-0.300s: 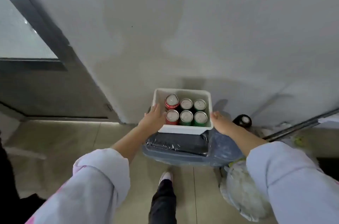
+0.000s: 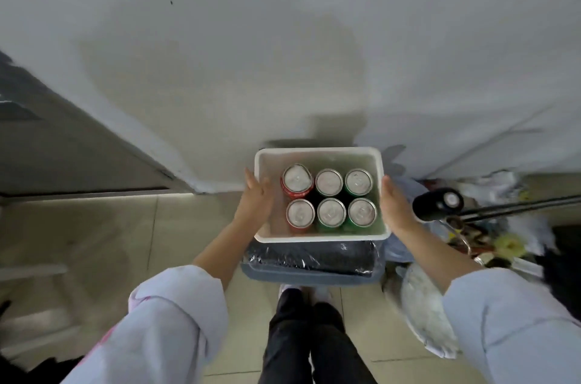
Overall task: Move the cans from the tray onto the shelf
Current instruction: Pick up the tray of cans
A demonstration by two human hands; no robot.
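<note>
In the head view, a white tray (image 2: 319, 238) is being held by both hands above a grey bin lined with black plastic (image 2: 311, 261). The left hand (image 2: 255, 200) is being pressed flat against the tray's left wall, fingers together and pointing away from the person, the thumb hooked over the rim into the tray. The right hand (image 2: 396, 206) is being laid against the right wall in the same way, fingers extended and close together along the outside. Both hands are clamped on the tray from opposite sides.

Six cans are being carried upright in the tray in two rows of three, set toward its right wall. Two red cans (image 2: 298, 180) are standing in the left column, and the others (image 2: 358, 182) are showing green sides. A white wall (image 2: 283, 53) is being faced, with a tiled floor (image 2: 94, 242) below and a clutter of bags (image 2: 421, 311) at the right.

Compared with the earlier frame, the tray is being seen larger and nearer the camera, and its contents are being viewed from more directly above. The grips of both hands are unchanged. Both legs in dark trousers (image 2: 311, 342) are now being seen side by side, where one foot was showing before.
</note>
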